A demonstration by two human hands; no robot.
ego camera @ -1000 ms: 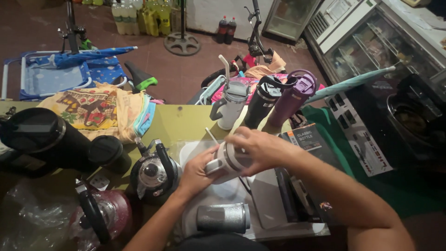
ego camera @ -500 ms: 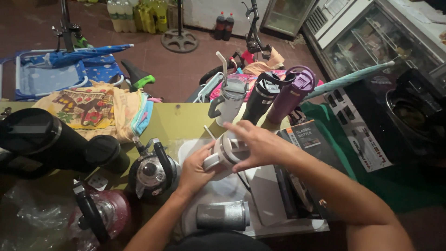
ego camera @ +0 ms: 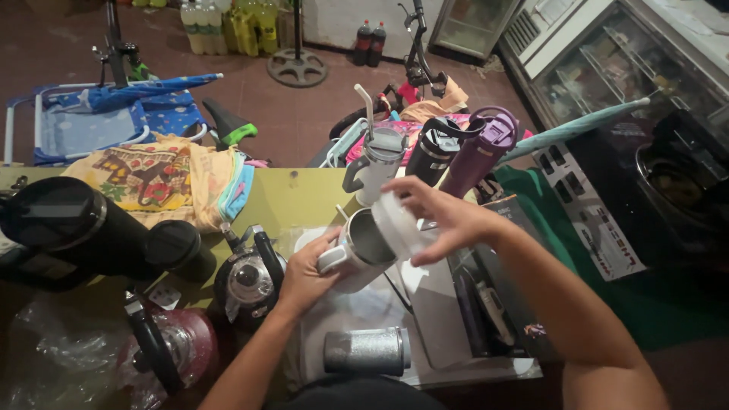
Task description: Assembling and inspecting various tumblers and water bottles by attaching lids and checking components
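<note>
My left hand [ego camera: 307, 272] grips a white steel-lined tumbler [ego camera: 357, 250] by its handle, with the open mouth tilted up and to the right. My right hand [ego camera: 437, 216] holds the tumbler's white lid [ego camera: 396, 224] just off the rim, at the mouth's right side. Both hands are over a white box [ego camera: 357, 311] on the olive-green table [ego camera: 296, 201]. A grey cylindrical tumbler [ego camera: 367, 351] lies on its side on the box, near me.
Three upright bottles stand at the table's far edge: white with straw [ego camera: 377, 163], black [ego camera: 431, 152], purple [ego camera: 480, 152]. A large black flask [ego camera: 72, 228], a black-handled lid [ego camera: 247, 277] and a dark red jug [ego camera: 171, 345] sit left. Folded cloths [ego camera: 163, 178] lie far left.
The lid sat on the tumbler a second ago. Now my right hand has lifted it away and the steel mouth shows. The tumbler has tipped more upright in my left hand.
</note>
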